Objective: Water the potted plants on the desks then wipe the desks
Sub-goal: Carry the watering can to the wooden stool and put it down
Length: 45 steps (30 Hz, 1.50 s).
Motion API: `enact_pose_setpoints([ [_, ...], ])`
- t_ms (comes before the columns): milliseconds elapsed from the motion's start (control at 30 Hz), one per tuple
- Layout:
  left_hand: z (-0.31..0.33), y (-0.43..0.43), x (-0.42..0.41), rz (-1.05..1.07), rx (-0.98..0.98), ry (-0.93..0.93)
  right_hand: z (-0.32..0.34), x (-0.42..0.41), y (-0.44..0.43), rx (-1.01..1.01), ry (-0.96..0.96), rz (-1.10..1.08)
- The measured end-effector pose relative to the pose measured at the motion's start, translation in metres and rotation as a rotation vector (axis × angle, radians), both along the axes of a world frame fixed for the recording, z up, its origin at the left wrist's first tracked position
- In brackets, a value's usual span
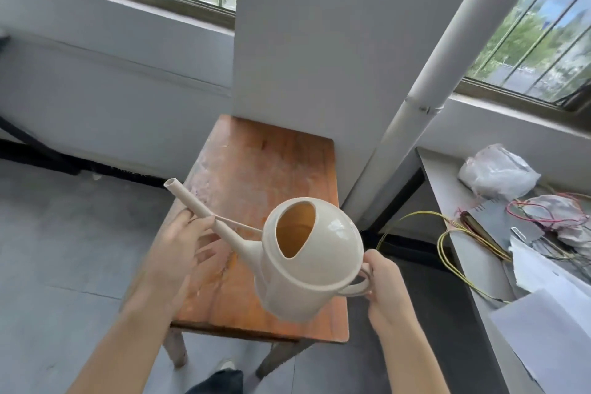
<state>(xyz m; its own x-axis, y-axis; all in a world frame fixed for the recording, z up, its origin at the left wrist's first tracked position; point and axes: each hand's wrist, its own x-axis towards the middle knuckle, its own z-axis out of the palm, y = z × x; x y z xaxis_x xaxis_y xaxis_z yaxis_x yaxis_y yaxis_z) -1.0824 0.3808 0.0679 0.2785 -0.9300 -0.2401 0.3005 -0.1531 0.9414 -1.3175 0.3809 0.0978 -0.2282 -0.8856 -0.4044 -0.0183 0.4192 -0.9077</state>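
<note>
A cream plastic watering can [315, 269] hangs in the air above a small worn wooden table [271, 163]. My right hand [385, 285] grips the can's loop handle at its right side. My left hand [182, 253] is under the long spout, fingers spread, touching it near its middle. The spout points up and to the left. Through the can's top opening I see its orange-lit inside. No potted plant is in view.
A white pillar [303, 41] stands behind the table and a white pipe [444, 73] slants beside it. At the right, a grey desk [447, 195] carries plastic bags, papers and yellow and red wires. Barred windows sit on both sides; grey tiled floor lies at left.
</note>
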Motion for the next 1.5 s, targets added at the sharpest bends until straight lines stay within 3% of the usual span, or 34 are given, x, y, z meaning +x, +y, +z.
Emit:
enact_pose_setpoints([
  [333,-0.007,-0.159,0.022,-0.028,-0.003,0.008,-0.002,0.025,-0.155,0.007,-0.064,-0.015],
  [700,-0.027,-0.289,0.016,0.046,0.102,0.049,-0.045,0.017,-0.319,0.12,0.003,-0.02],
  [867,-0.041,-0.34,0.021,0.071,0.155,0.054,-0.065,0.021,-0.379,0.183,-0.051,-0.041],
  [1300,-0.072,-0.392,0.036,0.153,0.179,0.039,-0.093,0.042,-0.436,0.126,0.012,0.074],
  [1500,-0.073,-0.393,0.042,0.088,0.151,0.054,-0.092,0.045,-0.435,0.08,0.029,0.05],
])
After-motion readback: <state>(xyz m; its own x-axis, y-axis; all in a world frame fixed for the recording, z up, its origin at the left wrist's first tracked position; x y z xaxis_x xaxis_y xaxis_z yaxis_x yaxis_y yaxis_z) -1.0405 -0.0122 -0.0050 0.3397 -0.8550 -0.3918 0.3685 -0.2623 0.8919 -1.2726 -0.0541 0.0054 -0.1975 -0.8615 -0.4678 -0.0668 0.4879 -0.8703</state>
